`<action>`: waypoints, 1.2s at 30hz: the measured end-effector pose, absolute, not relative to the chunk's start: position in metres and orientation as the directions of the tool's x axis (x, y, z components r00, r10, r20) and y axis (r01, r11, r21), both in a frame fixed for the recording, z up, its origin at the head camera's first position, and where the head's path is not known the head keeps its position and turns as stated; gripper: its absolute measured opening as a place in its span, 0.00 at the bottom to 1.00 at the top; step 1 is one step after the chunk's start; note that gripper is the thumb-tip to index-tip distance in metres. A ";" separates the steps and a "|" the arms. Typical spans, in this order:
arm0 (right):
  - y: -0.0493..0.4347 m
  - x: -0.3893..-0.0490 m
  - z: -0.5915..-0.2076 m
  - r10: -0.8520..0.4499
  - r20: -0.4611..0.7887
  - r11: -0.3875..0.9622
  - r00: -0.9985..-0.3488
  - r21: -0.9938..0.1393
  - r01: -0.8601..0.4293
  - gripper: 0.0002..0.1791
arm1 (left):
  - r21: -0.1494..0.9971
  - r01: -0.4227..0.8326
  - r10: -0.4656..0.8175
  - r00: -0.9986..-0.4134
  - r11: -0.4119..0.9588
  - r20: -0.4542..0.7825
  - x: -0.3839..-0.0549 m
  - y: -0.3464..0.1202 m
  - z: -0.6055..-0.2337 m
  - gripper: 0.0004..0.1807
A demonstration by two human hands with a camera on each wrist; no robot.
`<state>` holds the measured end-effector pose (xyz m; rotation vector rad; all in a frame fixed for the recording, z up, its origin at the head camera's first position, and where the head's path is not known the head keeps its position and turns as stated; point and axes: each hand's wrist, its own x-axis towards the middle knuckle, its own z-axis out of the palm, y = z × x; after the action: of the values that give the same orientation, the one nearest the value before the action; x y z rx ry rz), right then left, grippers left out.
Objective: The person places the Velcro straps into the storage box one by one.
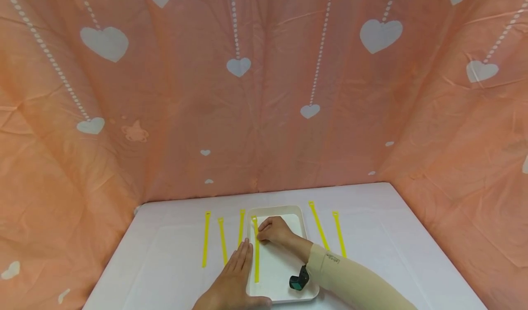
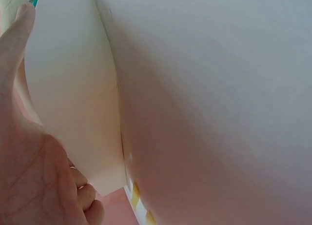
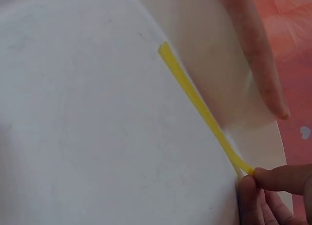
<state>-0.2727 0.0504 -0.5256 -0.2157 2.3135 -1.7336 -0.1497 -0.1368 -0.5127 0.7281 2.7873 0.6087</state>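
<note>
A yellow strap (image 1: 257,262) with a slotted head lies lengthwise along the left side inside a white tray (image 1: 284,294). My right hand (image 1: 275,231) reaches over the tray from the right and pinches this strap near its far end. In the right wrist view, thumb and finger hold the strap (image 3: 195,98) where it bends up from the tray floor. My left hand (image 1: 233,275) rests along the tray's left side, its fingers straight and pointing away from me. The left wrist view shows that palm beside the tray's outer wall (image 2: 78,88).
Several more yellow straps lie on the white table (image 1: 165,255): some left of the tray, such as one strap (image 1: 206,239), and two to its right, including another strap (image 1: 339,232). A black wrist camera (image 1: 299,279) hangs under the right forearm. Orange heart-patterned cloth (image 1: 264,95) surrounds the table.
</note>
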 end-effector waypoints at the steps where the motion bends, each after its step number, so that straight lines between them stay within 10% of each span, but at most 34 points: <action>1: 0.050 -0.272 -0.526 -0.259 -0.106 0.281 -0.960 -0.959 0.030 0.08 | 0.435 0.423 0.503 -0.860 0.795 -0.085 -0.149 -0.137 -0.512 0.77; 36: 0.052 -0.271 -0.529 -0.236 -0.094 0.250 -0.967 -0.968 0.033 0.10 | 0.406 0.432 0.499 -0.864 0.805 -0.072 -0.151 -0.136 -0.519 0.78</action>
<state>-0.2708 0.0520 -0.5287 -0.1906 2.3005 -1.7893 -0.1511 -0.1365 -0.5185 0.7325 2.8169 0.5711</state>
